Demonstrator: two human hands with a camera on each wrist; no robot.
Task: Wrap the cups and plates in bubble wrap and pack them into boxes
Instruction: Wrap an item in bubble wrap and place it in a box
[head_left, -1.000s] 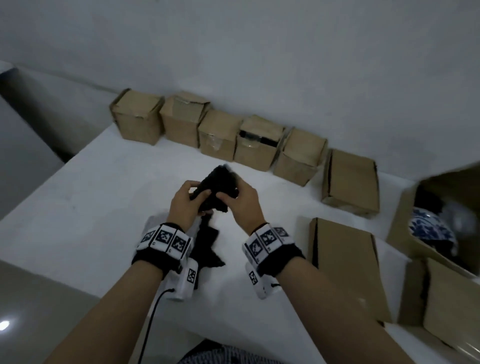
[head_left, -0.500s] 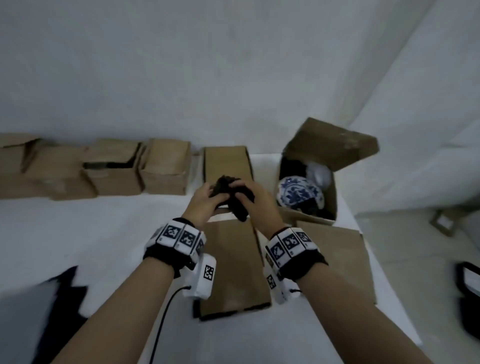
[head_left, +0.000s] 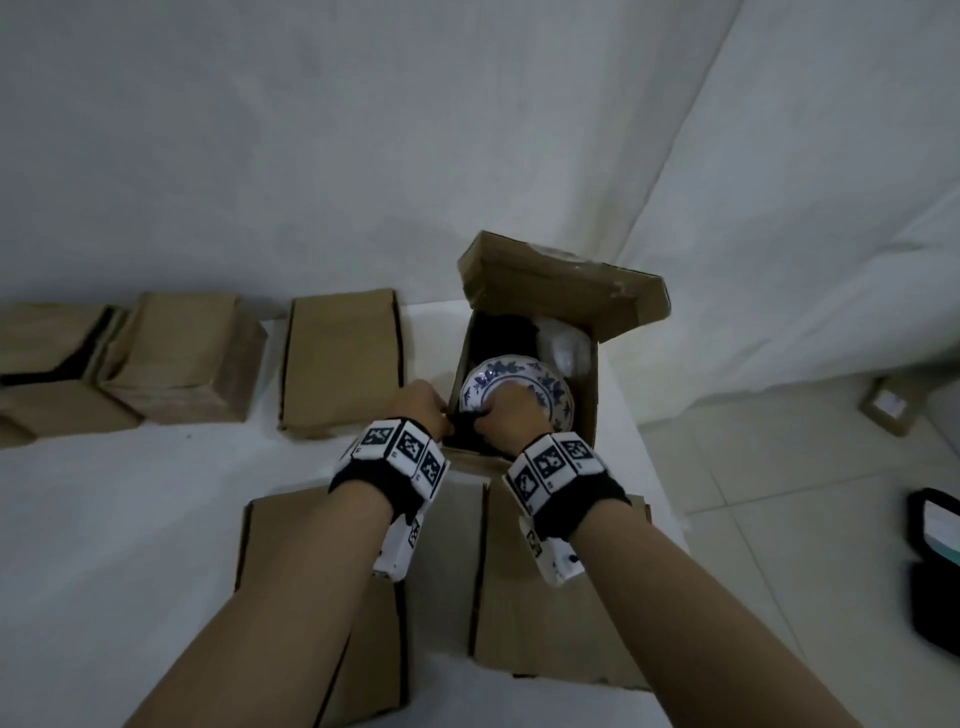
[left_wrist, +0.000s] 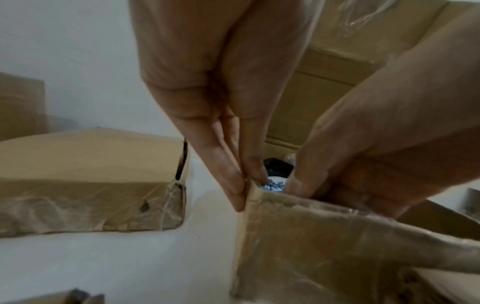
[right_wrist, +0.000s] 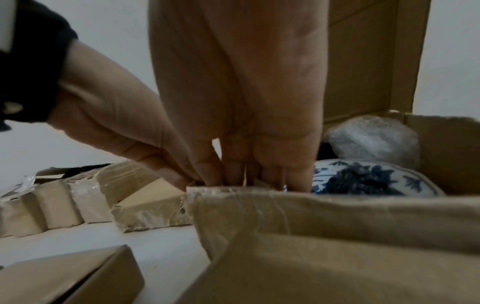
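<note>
An open cardboard box (head_left: 586, 410) stands at the table's far right with its lid flap up. Inside it lie a blue-and-white plate (head_left: 540, 389), also seen as plate (right_wrist: 363, 179), and a bubble-wrapped item (right_wrist: 371, 137). A dark wrapped bundle (head_left: 464, 434) sits in the box's near left corner, between my hands. My right hand (head_left: 501, 410) reaches down into the box and grips the bundle; its fingertips are hidden behind the box wall (right_wrist: 311, 216). My left hand (head_left: 421, 408) has straight fingers (left_wrist: 237, 197) at the box's corner, touching the bundle's left side.
Closed cardboard boxes (head_left: 343, 358) line the back wall to the left. Two flat boxes (head_left: 447, 561) lie under my forearms near the front. The table's right edge (head_left: 665, 493) drops to a tiled floor with a dark case (head_left: 935, 545) and a small box (head_left: 891, 405).
My view swung right from the row of boxes to the open box. Both hands carried the dark bundle right and lowered it into the box's near left corner.
</note>
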